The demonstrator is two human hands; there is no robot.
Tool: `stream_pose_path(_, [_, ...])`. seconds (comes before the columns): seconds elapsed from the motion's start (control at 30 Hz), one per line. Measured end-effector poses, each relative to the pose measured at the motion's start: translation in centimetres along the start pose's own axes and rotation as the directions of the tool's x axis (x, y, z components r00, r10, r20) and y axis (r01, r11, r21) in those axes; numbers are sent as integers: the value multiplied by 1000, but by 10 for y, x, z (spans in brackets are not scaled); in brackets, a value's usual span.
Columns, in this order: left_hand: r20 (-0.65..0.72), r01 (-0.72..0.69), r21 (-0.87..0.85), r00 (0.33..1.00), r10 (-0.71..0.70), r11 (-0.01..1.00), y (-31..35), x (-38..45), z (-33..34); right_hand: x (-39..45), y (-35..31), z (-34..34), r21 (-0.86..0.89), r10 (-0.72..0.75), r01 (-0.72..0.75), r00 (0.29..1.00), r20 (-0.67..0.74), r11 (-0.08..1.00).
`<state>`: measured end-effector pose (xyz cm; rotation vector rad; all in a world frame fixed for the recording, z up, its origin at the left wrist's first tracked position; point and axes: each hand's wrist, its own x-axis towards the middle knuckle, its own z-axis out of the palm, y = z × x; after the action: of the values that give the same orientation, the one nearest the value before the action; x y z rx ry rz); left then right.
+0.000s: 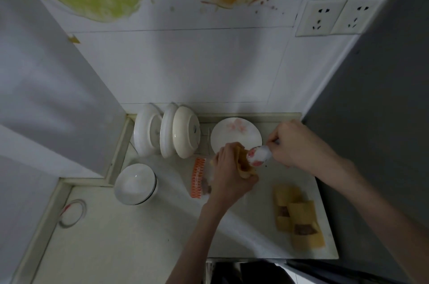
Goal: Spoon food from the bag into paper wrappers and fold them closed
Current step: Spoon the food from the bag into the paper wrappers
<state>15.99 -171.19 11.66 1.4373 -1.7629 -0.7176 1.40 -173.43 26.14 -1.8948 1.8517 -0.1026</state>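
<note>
your forearms come in from 6 o'clock, and just right of them at about 4 o'clock sit the finished wrappers point(299, 218), yellow, folded, dark filling showing in a couple. your left hand point(228, 167) is curled round an open paper wrapper point(243, 163) near the middle of the tabletop point(139, 237), cupping it like a pocket. your right hand point(294, 142) has its grip pinched on the handle of a white spoon point(258, 155), bowl right at the wrapper's mouth with pinkish food on it. the bag point(199, 178), orange-edged, lies flat just at 9 o'clock of your left hand, partly under it.

so you're mid-fill, i'd say. next you probably need to tip the spoon in, then fold the flaps shut without squeezing stuff out. plate point(232, 130) and bowls point(135, 184) sit at 12 and 9 o'clock.
</note>
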Motion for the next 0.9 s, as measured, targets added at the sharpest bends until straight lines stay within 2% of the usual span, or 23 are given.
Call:
stream_pose_path(0.1, [-19,8,-30,1000,-9,1000,-2,-1,-2,-3,-6,-2,-24,-44,43,999,-19,999])
stream_pose_path(0.23, [-14,52,-82,999,-53,995,-12,-3,-2,1,4,3,87,-16,20,999,-48,996])
stream_pose_path(0.37, [75,235,-134,971,-227,963,-30,-11,1,0,21,15,197,41,-8,985,-165,980])
stream_pose_path(0.43, [109,333,-170,942,-318,928,-37,-15,3,-2,31,22,245,100,-60,983,-155,968])
stream_pose_path(0.47, [107,343,-180,938,-329,922,-38,-16,2,-4,35,26,271,127,-86,982,-138,959])
stream_pose_path(0.57, [35,222,-182,975,-219,958,-30,-6,-6,-6,52,34,334,173,-115,974,-148,936])
stream_pose_path(0.63, [39,184,-199,983,-179,963,-26,1,-11,-7,64,39,367,200,-126,965,-172,922])
stream_pose_path(0.73, [107,273,-261,962,-253,926,-36,-4,-10,-5,80,54,377,222,-141,958,-180,915])
stream_pose_path(0.9, [136,345,-224,937,-321,912,-72,-28,-5,9,114,106,426,282,-207,952,-122,881])
